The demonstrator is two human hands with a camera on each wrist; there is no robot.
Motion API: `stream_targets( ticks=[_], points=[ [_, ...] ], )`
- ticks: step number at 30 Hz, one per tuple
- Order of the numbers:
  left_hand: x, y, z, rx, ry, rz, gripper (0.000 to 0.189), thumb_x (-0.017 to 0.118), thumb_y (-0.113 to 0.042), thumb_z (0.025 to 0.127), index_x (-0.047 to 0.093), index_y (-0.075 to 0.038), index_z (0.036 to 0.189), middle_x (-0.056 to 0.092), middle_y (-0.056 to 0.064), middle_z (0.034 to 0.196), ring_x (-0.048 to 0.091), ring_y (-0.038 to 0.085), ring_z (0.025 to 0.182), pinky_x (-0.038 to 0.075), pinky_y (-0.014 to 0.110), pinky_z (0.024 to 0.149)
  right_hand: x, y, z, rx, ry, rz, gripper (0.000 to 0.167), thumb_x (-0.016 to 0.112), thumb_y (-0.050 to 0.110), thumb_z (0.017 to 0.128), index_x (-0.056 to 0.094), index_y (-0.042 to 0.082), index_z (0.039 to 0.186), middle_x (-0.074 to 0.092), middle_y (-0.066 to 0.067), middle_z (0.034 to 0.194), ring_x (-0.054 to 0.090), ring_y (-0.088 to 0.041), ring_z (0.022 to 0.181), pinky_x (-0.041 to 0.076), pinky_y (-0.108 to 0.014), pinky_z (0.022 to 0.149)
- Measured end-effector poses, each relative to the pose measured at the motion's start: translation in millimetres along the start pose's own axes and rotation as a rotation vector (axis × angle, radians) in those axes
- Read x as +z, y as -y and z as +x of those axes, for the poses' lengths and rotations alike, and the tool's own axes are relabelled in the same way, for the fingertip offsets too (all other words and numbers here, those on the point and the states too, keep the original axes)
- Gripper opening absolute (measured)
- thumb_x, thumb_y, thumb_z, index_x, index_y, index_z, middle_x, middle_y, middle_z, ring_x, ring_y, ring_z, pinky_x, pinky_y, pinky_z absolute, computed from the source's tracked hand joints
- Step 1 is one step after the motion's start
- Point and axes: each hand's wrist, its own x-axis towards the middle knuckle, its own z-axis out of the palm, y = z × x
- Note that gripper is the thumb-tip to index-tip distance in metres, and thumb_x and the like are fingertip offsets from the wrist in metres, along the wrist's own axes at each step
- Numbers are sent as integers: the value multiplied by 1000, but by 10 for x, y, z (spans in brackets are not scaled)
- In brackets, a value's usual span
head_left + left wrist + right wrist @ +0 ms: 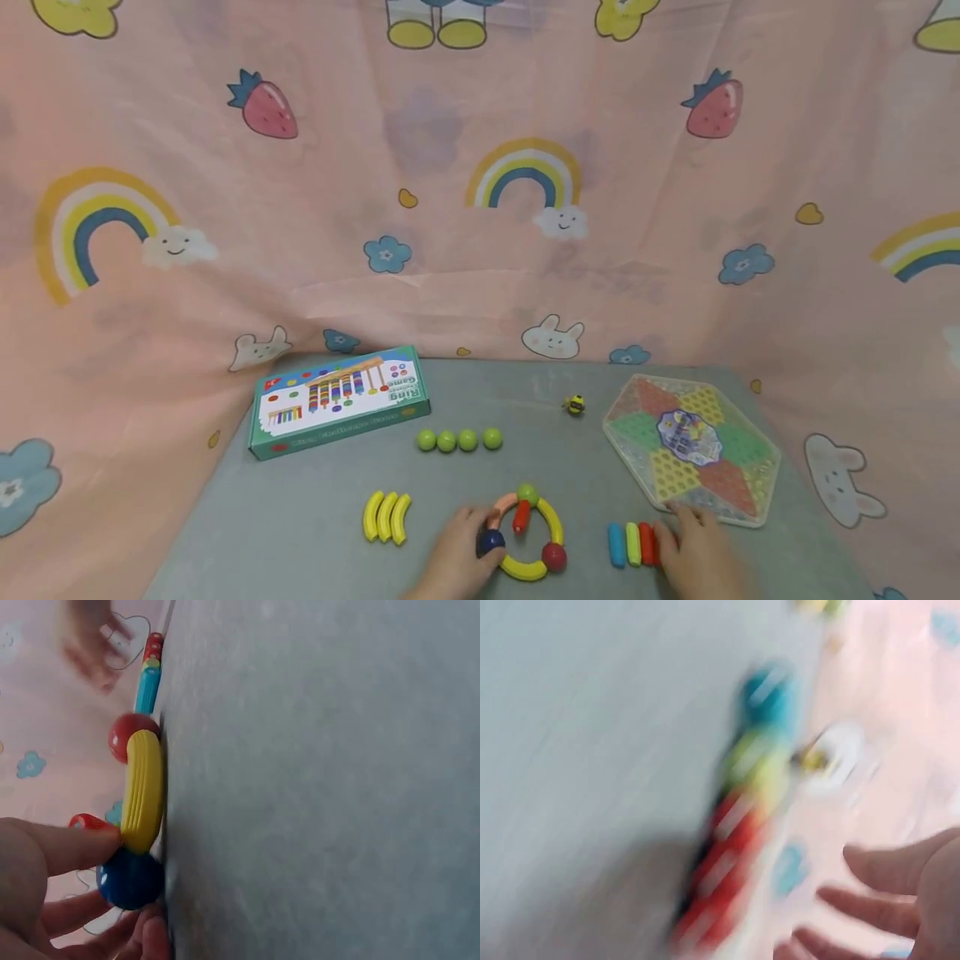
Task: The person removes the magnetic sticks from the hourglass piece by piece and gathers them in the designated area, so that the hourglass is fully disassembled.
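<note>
A ring of curved rods and balls lies on the table near the front. My left hand holds it at the blue ball, with the thumb at the end of a yellow curved rod and fingers around the ball's other side. A red ball and a green ball join other rods; a short red stick points inward from the green one. My right hand hovers beside a row of short sticks, blue, yellow-green and red, its fingers spread and holding nothing.
Three yellow curved rods lie left of the ring. Behind it stand several green balls in a row. Farther back are a boxed ring game, a small bee figure and a hexagonal board. A patterned cloth hangs behind.
</note>
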Motion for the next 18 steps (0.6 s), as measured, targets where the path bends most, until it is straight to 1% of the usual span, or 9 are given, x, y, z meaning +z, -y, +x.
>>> stream_targets(
  ticks=[1,3,6,9,12,14,15,16,18],
  points=[
    [-11,2,2,11,-14,-10,52,77,-21,87,60,-8,135,60,6,125,59,30,117,49,54,99,10,121,-22,-51,-22,17,42,67,26,96,64,-3,126,61,-29,117,62,-45,102,50,-60,88],
    [-35,-1,9,16,-36,-12,52,76,-21,88,59,-10,136,60,6,126,59,30,119,49,55,99,68,359,-61,-164,-30,84,36,73,19,91,68,5,124,64,-19,116,65,-35,99,53,-55,84],
    [-63,-13,26,-11,-40,-17,60,80,-27,86,56,-8,138,58,9,127,59,32,119,49,56,98,231,714,-85,-265,15,182,37,81,10,83,71,15,119,65,-8,115,66,-24,97,56,-48,80],
    [-80,-8,44,-43,-17,-15,58,84,-29,83,60,-7,131,59,8,120,60,30,115,51,53,96,427,1003,-65,-361,68,227,45,85,8,79,71,20,119,64,-3,118,63,-24,104,56,-48,84],
    [-85,13,62,-53,-10,-43,47,83,-24,83,63,-9,123,58,4,108,61,23,97,54,41,81,586,1182,-22,-466,91,225,43,86,11,78,72,20,118,63,1,115,60,-25,106,54,-49,87],
    [-90,19,71,-63,-6,-72,45,83,-22,83,64,-9,122,57,3,103,57,18,88,51,34,71,649,1230,-4,-494,94,215,38,86,15,79,74,19,114,63,3,111,59,-23,104,54,-47,87],
    [-92,21,77,-72,2,-86,45,83,-22,84,63,-9,122,56,3,102,55,17,84,48,31,67,669,1238,1,-491,98,215,34,85,17,79,75,19,112,64,4,108,59,-21,102,54,-46,86],
    [-94,23,82,-81,15,-97,46,82,-22,84,63,-9,123,55,3,101,53,17,82,46,30,65,681,1238,1,-471,110,227,29,84,19,81,75,19,109,64,6,105,60,-20,100,54,-45,85],
    [-97,13,87,-104,36,-112,48,82,-22,84,61,-9,125,55,2,102,53,16,81,45,29,64,693,1217,-5,-421,128,278,25,80,22,85,76,17,109,67,5,104,63,-19,99,55,-44,85]
  ],
)
